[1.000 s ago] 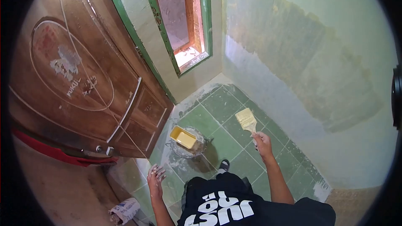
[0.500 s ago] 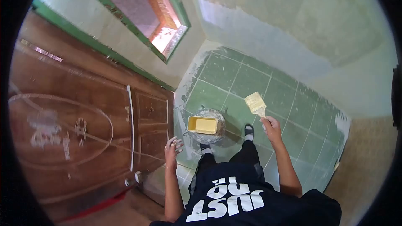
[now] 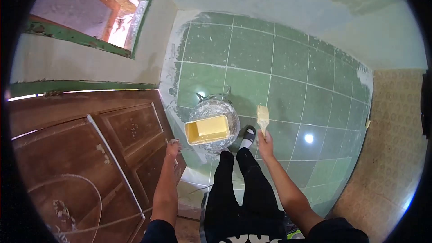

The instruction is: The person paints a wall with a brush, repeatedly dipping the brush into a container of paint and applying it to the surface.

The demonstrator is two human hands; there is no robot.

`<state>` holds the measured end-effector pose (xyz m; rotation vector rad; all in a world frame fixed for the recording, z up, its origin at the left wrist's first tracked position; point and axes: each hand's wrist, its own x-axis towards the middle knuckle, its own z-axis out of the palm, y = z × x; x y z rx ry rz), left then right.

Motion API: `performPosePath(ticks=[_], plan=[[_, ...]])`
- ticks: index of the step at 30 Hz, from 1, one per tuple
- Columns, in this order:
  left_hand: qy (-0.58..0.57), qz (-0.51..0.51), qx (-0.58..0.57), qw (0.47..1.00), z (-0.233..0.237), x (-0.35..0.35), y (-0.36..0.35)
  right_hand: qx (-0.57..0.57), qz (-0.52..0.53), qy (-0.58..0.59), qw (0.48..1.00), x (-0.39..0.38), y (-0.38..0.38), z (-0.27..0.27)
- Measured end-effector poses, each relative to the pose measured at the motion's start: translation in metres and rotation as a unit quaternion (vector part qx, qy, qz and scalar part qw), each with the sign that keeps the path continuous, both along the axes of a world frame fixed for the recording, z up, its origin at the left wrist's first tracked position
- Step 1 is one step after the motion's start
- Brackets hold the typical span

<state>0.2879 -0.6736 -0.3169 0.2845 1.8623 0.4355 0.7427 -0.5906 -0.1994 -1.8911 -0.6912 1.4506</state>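
Note:
My right hand (image 3: 266, 145) is wrapped round the handle of a wide paintbrush (image 3: 263, 114), whose bristles are coated in cream paint and point away from me. To its left, a yellow rectangular tub (image 3: 208, 130) with cream paint inside rests on a round, paint-spattered stool (image 3: 218, 106). My left hand (image 3: 173, 147) hovers beside the tub's near left corner, apart from it, in front of the brown door. Its fingers are loosely bent and seem to hold nothing. The brush is above the floor, clear of the tub.
Paint-smeared green floor tiles (image 3: 292, 94) run to the pale walls. A brown panelled wooden door (image 3: 130, 128) stands close on the left, below a green-framed window opening (image 3: 141, 22). Both my feet are beside the stool. Patterned brown flooring (image 3: 396, 139) lies at right.
The view has turned and tipped downward. My right hand has brought the brush lower and nearer the stool. My left hand has moved in near the tub, its fingers less spread.

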Motion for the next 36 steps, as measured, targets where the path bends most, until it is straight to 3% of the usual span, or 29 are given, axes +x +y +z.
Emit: performPosePath(ticks=[4,7,9,12,14,16,20,22,23,24,26,27,30,31,32,34,35,36], plan=[[-0.036,0.01,-0.042,0.998,-0.028,0.001,0.047,0.056,-0.037,-0.068,0.995,-0.026,-0.011,-0.136],[-0.079,0.034,0.001,0.996,-0.043,0.004,0.079,0.044,-0.075,-0.134,0.987,-0.041,-0.004,-0.168],[-0.184,-0.021,0.134,0.973,-0.05,0.01,0.094,0.032,-0.063,-0.124,0.99,-0.046,-0.002,-0.175],[-0.204,-0.039,0.134,0.969,-0.044,0.022,0.105,0.016,-0.044,-0.133,0.99,-0.056,0.0,-0.194],[-0.253,-0.059,0.114,0.959,-0.063,0.018,0.102,0.066,-0.03,-0.193,0.978,-0.065,0.002,-0.201],[-0.259,0.015,0.068,0.963,-0.069,0.023,0.098,0.064,-0.027,-0.179,0.981,-0.068,0.013,-0.185],[-0.276,-0.033,0.045,0.96,-0.109,-0.001,0.089,0.014,-0.019,-0.141,0.99,-0.071,0.033,-0.173],[-0.349,0.028,0.064,0.934,-0.131,-0.019,0.081,0.015,-0.027,-0.135,0.99,-0.071,0.042,-0.178],[-0.324,0.021,0.05,0.944,-0.137,-0.022,0.082,0.008,-0.027,-0.129,0.991,-0.07,0.043,-0.18],[-0.322,0.014,0.049,0.945,-0.126,-0.017,0.088,0.008,-0.034,-0.126,0.991,-0.068,0.043,-0.181],[-0.424,0.024,0.019,0.905,-0.094,0.001,0.102,-0.002,-0.035,-0.081,0.996,-0.061,0.042,-0.183],[-0.349,0.021,0.055,0.935,-0.117,-0.009,0.089,-0.001,-0.047,-0.079,0.996,-0.058,0.044,-0.182],[-0.309,-0.049,0.058,0.948,-0.131,-0.009,0.09,0.014,-0.045,-0.095,0.994,-0.053,0.043,-0.181],[-0.295,-0.012,0.014,0.955,-0.072,0.034,0.109,0.023,-0.04,-0.122,0.992,-0.045,0.048,-0.184],[-0.292,-0.006,0.012,0.956,-0.113,0.004,0.087,0.028,-0.035,-0.145,0.988,-0.034,0.05,-0.183],[-0.154,-0.159,0.12,0.968,-0.197,0.004,0.067,0.01,-0.042,-0.105,0.994,-0.009,0.053,-0.166],[-0.155,-0.163,0.123,0.967,-0.164,0.006,0.076,0.012,-0.037,-0.066,0.997,0.011,0.069,-0.156],[-0.224,-0.108,0.07,0.966,-0.132,0.051,0.105,0.011,-0.042,-0.065,0.997,0.025,0.077,-0.149]])
